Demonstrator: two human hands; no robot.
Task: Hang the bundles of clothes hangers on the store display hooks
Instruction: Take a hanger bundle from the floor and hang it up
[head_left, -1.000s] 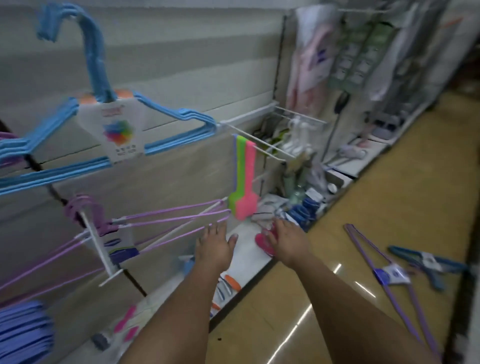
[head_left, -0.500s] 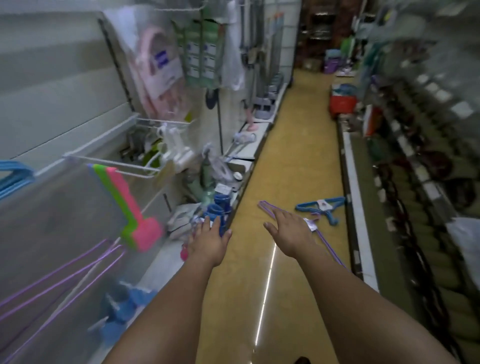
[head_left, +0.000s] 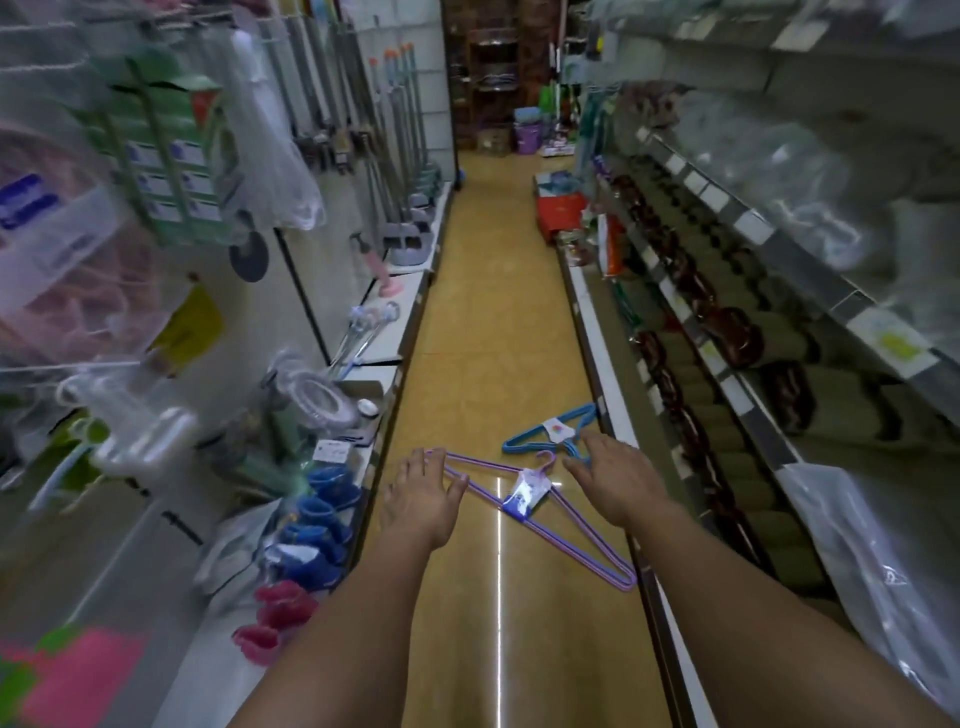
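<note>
Both bare forearms reach forward over the yellow aisle floor (head_left: 488, 322). The left hand (head_left: 422, 499) is held palm down with its fingers loosely spread, holding nothing; its fingertips overlap the near-left end of the purple hanger bundle (head_left: 566, 525) in the view, though whether they touch it cannot be told. The right hand (head_left: 618, 480) is likewise flat and relaxed, empty, its fingers spread above the floor between the two bundles. The purple hanger bundle lies flat on the floor between the hands, a white and blue label (head_left: 527, 493) round its neck, one long end stretching toward the right shelf base. Just beyond it lies the blue hanger bundle (head_left: 545, 434), also on the floor, its label (head_left: 557, 430) white with a coloured spot. On the left low shelf sit blue (head_left: 322, 512) and pink plastic items (head_left: 275, 613), blurred. Farther down the aisle stand a red box (head_left: 560, 210) and a purple bucket (head_left: 527, 139)
</note>
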